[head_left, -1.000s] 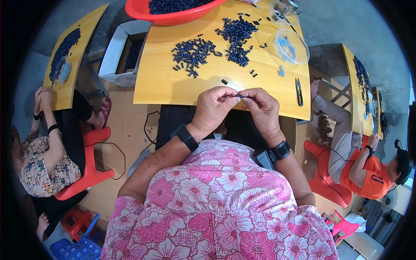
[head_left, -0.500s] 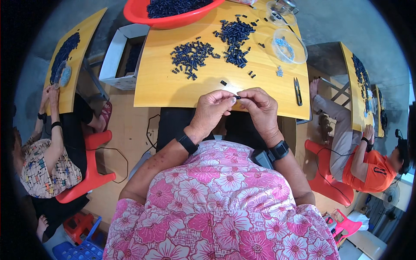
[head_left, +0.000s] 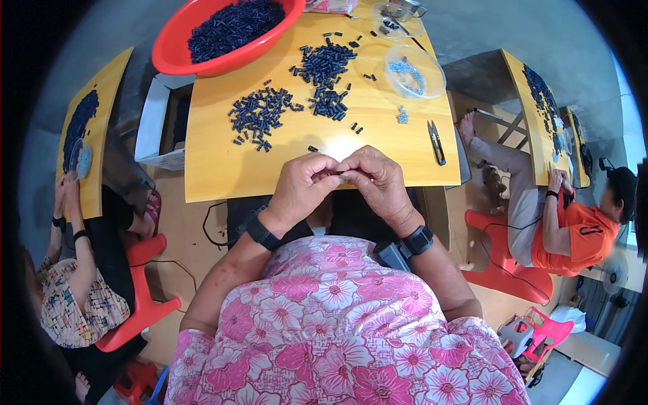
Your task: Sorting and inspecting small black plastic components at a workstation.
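Yellow-orange wood makes up the table (head_left: 223, 169) below the camera, standing on a brownish floor with grey concrete beyond. Both hands meet just over its near edge: the left hand (head_left: 305, 185) and the right hand (head_left: 374, 179) touch fingertip to fingertip, pinched together on a small dark part (head_left: 335, 173) that is mostly hidden between them. Each wrist carries a black band. Farther up the table lie two loose heaps of small dark blue-black parts (head_left: 260, 115), and a red basin (head_left: 223, 34) at the far left corner is filled with more of them. A clear round dish (head_left: 414, 71) with pale bits sits to the right, and black snips (head_left: 437, 142) lie near the right edge. Two other people sit at neighbouring tables, one to the left and one in an orange shirt (head_left: 574, 236) to the right.
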`<state>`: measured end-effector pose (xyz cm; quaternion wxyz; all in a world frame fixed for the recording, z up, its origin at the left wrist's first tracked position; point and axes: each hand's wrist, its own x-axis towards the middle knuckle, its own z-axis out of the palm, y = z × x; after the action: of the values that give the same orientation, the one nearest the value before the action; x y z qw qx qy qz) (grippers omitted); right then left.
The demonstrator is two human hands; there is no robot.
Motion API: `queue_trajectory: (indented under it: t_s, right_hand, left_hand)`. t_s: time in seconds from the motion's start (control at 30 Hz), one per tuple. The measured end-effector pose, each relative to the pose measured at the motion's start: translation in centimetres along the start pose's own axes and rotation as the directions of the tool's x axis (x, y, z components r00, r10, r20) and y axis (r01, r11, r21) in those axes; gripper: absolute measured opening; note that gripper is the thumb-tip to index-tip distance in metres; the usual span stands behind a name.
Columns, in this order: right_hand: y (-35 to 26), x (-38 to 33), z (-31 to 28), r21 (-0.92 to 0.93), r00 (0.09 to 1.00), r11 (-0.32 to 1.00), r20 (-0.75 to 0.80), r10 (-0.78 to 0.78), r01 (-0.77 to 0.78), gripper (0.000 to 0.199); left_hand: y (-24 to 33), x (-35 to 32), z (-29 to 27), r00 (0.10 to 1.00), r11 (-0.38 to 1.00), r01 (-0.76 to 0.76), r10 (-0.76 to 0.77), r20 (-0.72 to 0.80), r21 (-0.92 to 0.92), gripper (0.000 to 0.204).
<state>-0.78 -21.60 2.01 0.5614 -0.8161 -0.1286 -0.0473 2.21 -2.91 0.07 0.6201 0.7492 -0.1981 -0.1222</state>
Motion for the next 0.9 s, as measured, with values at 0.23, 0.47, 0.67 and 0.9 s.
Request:
queue_trajectory:
  t_s: [0.23,0.47,0.67,0.9]
  right_hand:
    - [4.1,0.8,-4.1,-0.363,0.917,0.907,-0.395,0.055,-0.211,0.021]
    - [7.9,2.6,-7.8,-0.547,0.895,0.771,-0.441,0.067,-0.327,0.019]
    - [9.2,2.2,-8.0,-0.509,0.888,0.795,-0.453,0.078,-0.33,0.013]
    - [8.3,2.0,-8.1,-0.326,0.829,0.86,-0.53,0.178,-0.393,0.013]
  left_hand:
    - [-1.5,0.3,0.1,0.998,1.0,0.016,-0.015,-0.065,0.016,0.008]
    - [-2.1,0.1,-0.1,0.999,1.0,0.009,-0.009,-0.036,0.017,0.009]
    - [-1.9,0.2,-0.4,1.0,0.998,0.018,-0.017,-0.01,0.053,0.01]
    - [-1.6,0.2,-0.3,1.0,0.999,-0.002,0.002,-0.018,0.045,0.01]
